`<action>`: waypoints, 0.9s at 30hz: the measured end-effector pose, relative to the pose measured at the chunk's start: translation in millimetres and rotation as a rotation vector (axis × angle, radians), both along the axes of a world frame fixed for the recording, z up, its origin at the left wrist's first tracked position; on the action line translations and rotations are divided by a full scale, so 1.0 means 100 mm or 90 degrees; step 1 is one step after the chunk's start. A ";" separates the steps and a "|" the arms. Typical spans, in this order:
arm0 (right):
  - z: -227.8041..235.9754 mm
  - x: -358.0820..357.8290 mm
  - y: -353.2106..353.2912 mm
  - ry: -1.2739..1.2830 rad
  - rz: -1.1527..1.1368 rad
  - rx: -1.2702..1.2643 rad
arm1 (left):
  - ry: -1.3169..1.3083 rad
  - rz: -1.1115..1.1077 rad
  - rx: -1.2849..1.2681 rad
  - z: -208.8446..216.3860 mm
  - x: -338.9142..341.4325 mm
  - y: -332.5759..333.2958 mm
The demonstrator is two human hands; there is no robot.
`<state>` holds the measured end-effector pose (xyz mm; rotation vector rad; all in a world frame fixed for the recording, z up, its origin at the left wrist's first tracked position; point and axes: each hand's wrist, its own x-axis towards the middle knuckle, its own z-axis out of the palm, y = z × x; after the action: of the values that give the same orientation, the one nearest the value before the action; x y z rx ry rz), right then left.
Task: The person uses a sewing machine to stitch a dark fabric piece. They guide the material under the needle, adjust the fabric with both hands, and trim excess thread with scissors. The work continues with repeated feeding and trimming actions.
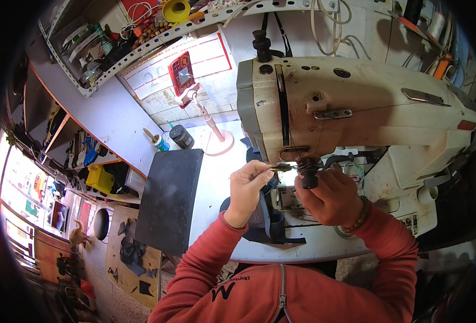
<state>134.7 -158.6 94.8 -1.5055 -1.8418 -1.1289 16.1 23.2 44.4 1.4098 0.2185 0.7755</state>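
Your station is a white worktable [211,183] with a curved front edge, carrying a large cream metal sewing machine [378,107]; all positions below refer to the machine.

In front of the machine's needle end, a dark, curved, strap-like workpiece [273,223] lies on the worktable. At the left of the needle end, your left hand [246,191] has thumb and forefinger pinched on a small dark piece [279,168]. At the right, the fingers of your right hand [332,196] are bent at a black round knob [309,180]; whether they grip it cannot be determined. Your hands are near each other but apart.

Progress, as judged: handling at the needle end is under way and incomplete. The small dark piece is off the worktable and not released. No finished seam can be made out on the workpiece; its far end, toward the needle, is hidden.

Clearances: the machine's head and base restrict your right hand. Left of the machine, a bare strip of worktable gives your left hand lateral room, bounded by a black, flat, rectangular panel [168,199]. Farther left and behind, a dark cylindrical jar [181,137] and a pink round-based phone stand [218,142] stand well apart from your hands.
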 end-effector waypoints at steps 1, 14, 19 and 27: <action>0.00 0.00 0.00 -0.005 -0.004 -0.001 | 0.006 0.012 0.032 -0.01 -0.03 -0.01; -0.07 0.05 -0.04 -0.017 -0.021 0.001 | -0.013 0.002 -0.103 0.04 0.01 0.10; -0.08 0.03 -0.02 -0.002 -0.022 0.011 | -0.049 -0.053 -0.192 0.11 -0.12 0.03; -0.07 0.05 -0.04 0.005 0.008 0.016 | -0.145 -0.134 -0.210 0.01 -0.16 -0.03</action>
<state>140.0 -162.6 87.3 -1.4806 -1.8223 -1.1348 0.5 19.8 45.4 1.0058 0.0171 0.6836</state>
